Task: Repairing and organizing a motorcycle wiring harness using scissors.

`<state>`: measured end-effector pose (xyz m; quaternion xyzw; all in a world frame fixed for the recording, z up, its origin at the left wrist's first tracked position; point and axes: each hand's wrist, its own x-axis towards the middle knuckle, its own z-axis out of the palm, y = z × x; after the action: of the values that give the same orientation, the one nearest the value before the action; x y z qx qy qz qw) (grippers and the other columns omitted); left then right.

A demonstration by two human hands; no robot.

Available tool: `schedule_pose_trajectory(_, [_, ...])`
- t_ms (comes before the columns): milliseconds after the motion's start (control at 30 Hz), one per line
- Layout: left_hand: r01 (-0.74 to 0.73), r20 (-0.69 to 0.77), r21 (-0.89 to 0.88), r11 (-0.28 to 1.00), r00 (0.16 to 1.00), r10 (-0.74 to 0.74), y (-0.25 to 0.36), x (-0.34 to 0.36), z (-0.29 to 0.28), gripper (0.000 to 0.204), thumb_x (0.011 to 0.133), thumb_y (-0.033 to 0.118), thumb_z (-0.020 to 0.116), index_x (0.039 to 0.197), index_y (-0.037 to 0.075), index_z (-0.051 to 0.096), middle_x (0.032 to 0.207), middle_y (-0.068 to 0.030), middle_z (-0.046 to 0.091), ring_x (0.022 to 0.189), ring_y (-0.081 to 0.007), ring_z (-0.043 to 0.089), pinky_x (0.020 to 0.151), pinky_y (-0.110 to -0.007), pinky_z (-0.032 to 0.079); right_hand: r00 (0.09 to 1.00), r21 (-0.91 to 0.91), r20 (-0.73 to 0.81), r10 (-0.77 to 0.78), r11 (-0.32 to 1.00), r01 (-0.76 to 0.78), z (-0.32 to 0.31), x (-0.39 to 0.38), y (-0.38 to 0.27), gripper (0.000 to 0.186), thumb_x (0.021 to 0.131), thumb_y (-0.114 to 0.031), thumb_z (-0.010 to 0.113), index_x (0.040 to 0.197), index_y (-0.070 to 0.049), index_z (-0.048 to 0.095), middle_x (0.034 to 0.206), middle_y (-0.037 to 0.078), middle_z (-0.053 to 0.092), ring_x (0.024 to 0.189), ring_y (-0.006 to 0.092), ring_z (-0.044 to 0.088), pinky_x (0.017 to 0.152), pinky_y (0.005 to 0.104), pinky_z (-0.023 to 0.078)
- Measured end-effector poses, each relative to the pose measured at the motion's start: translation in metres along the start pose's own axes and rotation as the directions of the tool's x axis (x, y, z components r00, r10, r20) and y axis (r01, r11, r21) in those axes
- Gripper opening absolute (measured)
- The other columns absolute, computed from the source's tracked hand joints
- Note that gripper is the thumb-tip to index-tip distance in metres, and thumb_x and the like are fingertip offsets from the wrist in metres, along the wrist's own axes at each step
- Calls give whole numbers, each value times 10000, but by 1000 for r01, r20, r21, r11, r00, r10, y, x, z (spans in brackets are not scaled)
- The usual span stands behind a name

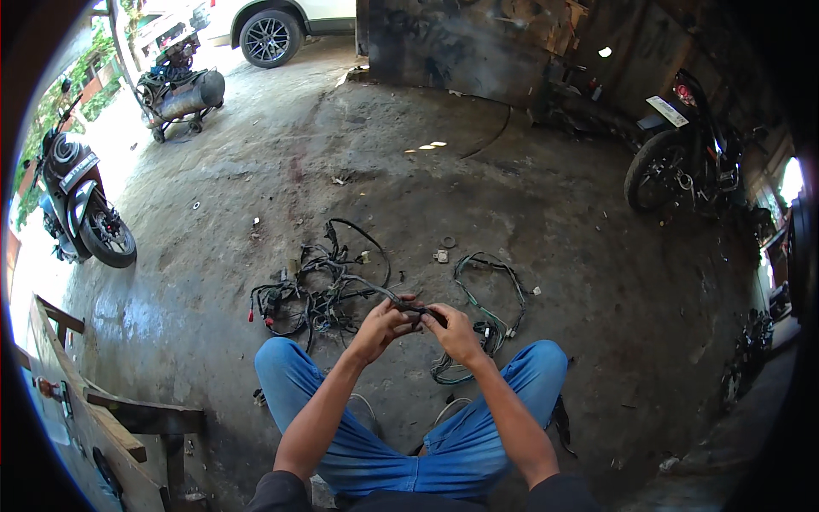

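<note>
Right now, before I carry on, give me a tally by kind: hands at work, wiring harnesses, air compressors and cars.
Hands: 2, left hand and right hand
Wiring harnesses: 2, black wiring harness and green-wired harness
Wheeled air compressor: 1
White car: 1
Total: 6

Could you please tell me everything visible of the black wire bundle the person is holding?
The black wire bundle is a flexible-looking tangle with many branches, small plugs and red ends at its left side. Most of it lies in uneven loops on the dirty floor, ahead of the left knee. One thicker, dark strand runs from it to the left hand and right hand, which grip it close together and hide part of it.
</note>
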<state>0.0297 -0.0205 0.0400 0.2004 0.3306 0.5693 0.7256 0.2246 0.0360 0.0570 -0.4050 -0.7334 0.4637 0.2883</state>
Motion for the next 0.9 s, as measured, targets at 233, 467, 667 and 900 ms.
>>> schedule_pose_trajectory(233, [-103, 17, 405, 908, 994, 106, -20, 4, 5, 324, 1016, 211, 646, 1226, -28, 582, 1125, -110, 673, 1026, -173, 662, 926, -356, 563, 990, -146, -55, -126, 982, 117, 4, -12, 2, 222, 942, -142, 668, 1087, 24, 646, 997, 183, 646, 881, 344, 656, 791, 405, 509])
schedule_pose_trajectory(467, [-178, 10, 643, 745, 974, 225, -32, 16, -17, 304, 1004, 239, 670, 1097, -43, 604, 979, -100, 703, 899, -167, 671, 807, -332, 550, 995, -39, -64, -71, 997, 69, -3, -7, -5, 205, 956, -137, 670, 1089, 18, 650, 970, 153, 659, 809, 261, 649, 724, 371, 508])
schedule_pose_trajectory(667, [-105, -17, 890, 444, 965, 262, -19, 9, -12, 336, 1001, 271, 674, 1076, -50, 611, 973, -110, 695, 849, -166, 633, 739, -351, 523, 970, -85, -193, -144, 988, 130, 10, -2, 1, 183, 965, -143, 684, 1039, 24, 676, 919, 121, 675, 767, 218, 637, 677, 354, 489])
schedule_pose_trajectory(900, [-140, -6, 734, 664, 977, 213, -33, 7, -31, 348, 1011, 293, 656, 1090, -44, 613, 960, -106, 663, 897, -180, 617, 828, -348, 510, 972, 33, -232, -36, 998, 45, 16, 3, 3, 178, 960, -149, 697, 985, 28, 689, 865, 109, 674, 727, 185, 609, 654, 338, 472])
